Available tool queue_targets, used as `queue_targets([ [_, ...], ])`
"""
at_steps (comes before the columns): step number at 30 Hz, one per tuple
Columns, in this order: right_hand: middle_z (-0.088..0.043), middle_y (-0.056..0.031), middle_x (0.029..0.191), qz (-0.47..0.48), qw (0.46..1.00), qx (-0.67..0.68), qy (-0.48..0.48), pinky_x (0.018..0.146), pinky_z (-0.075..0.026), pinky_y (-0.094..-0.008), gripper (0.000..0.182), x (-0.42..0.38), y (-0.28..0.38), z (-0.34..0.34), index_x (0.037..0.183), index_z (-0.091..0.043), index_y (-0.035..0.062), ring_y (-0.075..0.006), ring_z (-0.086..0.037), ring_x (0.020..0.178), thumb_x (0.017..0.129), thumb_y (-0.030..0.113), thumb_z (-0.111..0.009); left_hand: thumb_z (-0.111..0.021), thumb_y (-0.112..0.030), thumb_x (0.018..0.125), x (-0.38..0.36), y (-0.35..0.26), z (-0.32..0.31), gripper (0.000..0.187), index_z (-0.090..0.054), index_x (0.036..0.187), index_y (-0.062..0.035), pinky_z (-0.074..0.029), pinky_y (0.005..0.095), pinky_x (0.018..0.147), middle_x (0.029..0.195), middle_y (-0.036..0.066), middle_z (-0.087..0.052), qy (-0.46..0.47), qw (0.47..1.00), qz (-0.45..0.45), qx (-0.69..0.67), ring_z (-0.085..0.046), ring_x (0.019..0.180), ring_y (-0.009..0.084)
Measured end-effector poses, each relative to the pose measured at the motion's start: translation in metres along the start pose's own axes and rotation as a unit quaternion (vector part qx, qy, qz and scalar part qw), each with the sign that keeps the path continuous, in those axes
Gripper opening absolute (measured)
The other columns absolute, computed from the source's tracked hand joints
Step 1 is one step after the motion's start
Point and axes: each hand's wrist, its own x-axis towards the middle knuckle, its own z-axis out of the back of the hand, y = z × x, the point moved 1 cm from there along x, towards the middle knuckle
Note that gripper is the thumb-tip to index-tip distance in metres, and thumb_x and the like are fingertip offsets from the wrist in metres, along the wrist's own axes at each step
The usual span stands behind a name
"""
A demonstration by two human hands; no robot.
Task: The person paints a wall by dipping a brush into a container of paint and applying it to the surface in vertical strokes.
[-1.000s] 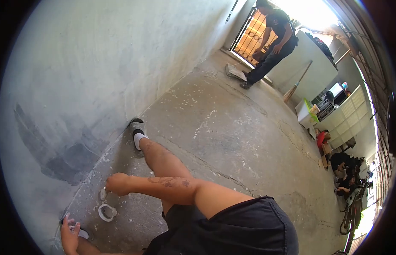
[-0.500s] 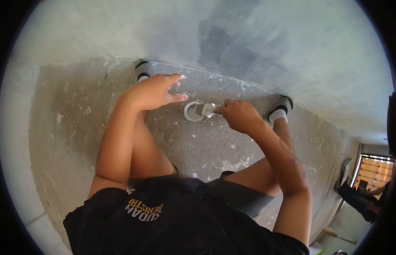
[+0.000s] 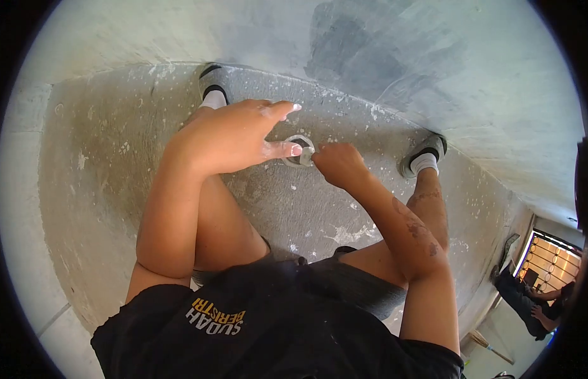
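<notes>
My right hand (image 3: pixel 341 165) is closed round the handle of a putty knife (image 3: pixel 307 156), its short blade smeared with white paste. The blade lies over a small round tub (image 3: pixel 298 138) with a white-coated rim, down between my feet. My left hand (image 3: pixel 234 136) is open to the left of the tub, thumb and fingers apart, white paste on the fingertips. Its thumb overlaps the tub's left side in this view and hides part of the inside.
A pale wall (image 3: pixel 256 44) with a darker grey patch (image 3: pixel 351 47) rises ahead of my feet. White specks dot the concrete floor (image 3: pixel 294 215). On the far right another person (image 3: pixel 528 303) sits near a barred window (image 3: pixel 550 262), and a broom (image 3: pixel 490 347) lies close by.
My left hand has moved right, bringing its thumb over the tub. My right hand has shifted slightly left with the putty knife, whose blade has turned. The view has tilted a little.
</notes>
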Motion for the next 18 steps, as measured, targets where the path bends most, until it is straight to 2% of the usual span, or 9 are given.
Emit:
queue_targets([
  [2, -0.068, -0.0137, 0.089, 0.009, 1.000, -0.005, 0.003, 0.065, -0.055, -0.0384, 0.007, 0.007, 0.003, -0.005, 0.081, -0.068, 0.0036, -0.0282, -0.069, 0.081, 0.077, 0.006, -0.062, -0.066, -0.047, 0.083, -0.004, -0.003, 0.000, 0.065, -0.047, 0.135, -0.0115, -0.045, 0.0407, 0.092, 0.120, 0.012, -0.062, -0.033, 0.999, -0.010, 0.000, -0.057, 0.107, 0.0338],
  [5, -0.068, -0.0131, 0.089, 0.007, 1.000, -0.006, -0.004, 0.064, -0.056, -0.0386, 0.007, 0.018, 0.002, -0.016, 0.081, -0.068, 0.0038, -0.0283, -0.069, 0.080, 0.077, 0.006, -0.063, -0.065, -0.050, 0.083, -0.005, -0.001, 0.001, 0.066, -0.048, 0.135, -0.0122, -0.045, 0.0412, 0.092, 0.119, 0.012, -0.063, -0.020, 0.999, -0.020, 0.046, -0.057, 0.108, 0.0349],
  [11, -0.067, -0.0114, 0.090, -0.022, 0.999, -0.003, 0.034, 0.069, -0.056, -0.0402, 0.009, 0.019, -0.004, -0.023, 0.084, -0.068, 0.0052, -0.0290, -0.069, 0.083, 0.077, 0.005, -0.063, -0.064, -0.050, 0.084, -0.004, 0.002, 0.001, 0.066, -0.048, 0.135, -0.0114, -0.045, 0.0412, 0.092, 0.120, 0.012, -0.063, -0.013, 1.000, -0.008, 0.024, -0.058, 0.108, 0.0350],
  [18, -0.064, -0.0112, 0.098, -0.045, 0.998, 0.049, 0.016, 0.075, -0.054, -0.0421, 0.023, -0.016, -0.015, 0.005, 0.099, -0.068, 0.0148, -0.0305, -0.066, 0.091, 0.080, 0.006, -0.060, -0.065, -0.047, 0.084, -0.002, 0.008, -0.004, 0.065, -0.047, 0.135, -0.0093, -0.046, 0.0407, 0.090, 0.120, 0.015, -0.061, -0.027, 0.999, -0.024, 0.003, -0.058, 0.108, 0.0348],
])
